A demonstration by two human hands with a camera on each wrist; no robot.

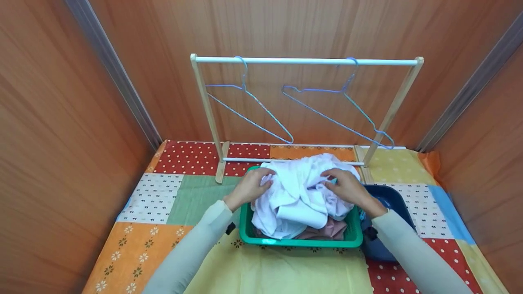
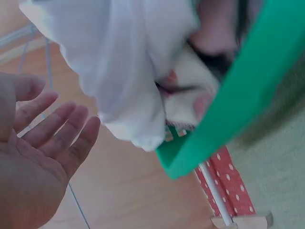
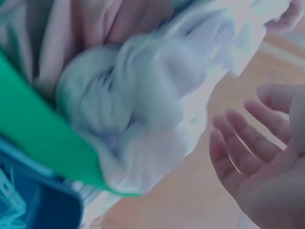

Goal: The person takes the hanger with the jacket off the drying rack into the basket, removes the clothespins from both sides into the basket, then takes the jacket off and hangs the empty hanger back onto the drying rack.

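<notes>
A heap of white clothing (image 1: 300,188) fills a green basket (image 1: 300,243), with a dusky pink cloth (image 1: 327,231) showing below it at the front. My left hand (image 1: 252,185) is at the heap's left side, its fingers loosely bent and apart in the left wrist view. On the other side my right hand (image 1: 348,188) is over the white cloth. The right wrist view shows its fingers spread beside the white cloth (image 3: 143,95), with nothing between them. A white piece with red prints (image 2: 190,100) lies by the basket wall in the left wrist view.
Behind the basket stands a clothes rack with a white rail (image 1: 294,61). Two wire hangers, a left one (image 1: 265,110) and a right one (image 1: 322,118), hang from it. A dark blue bin (image 1: 402,204) with light blue clips (image 3: 12,202) sits right of the basket. Wooden panels enclose the patchwork cloth (image 1: 196,200).
</notes>
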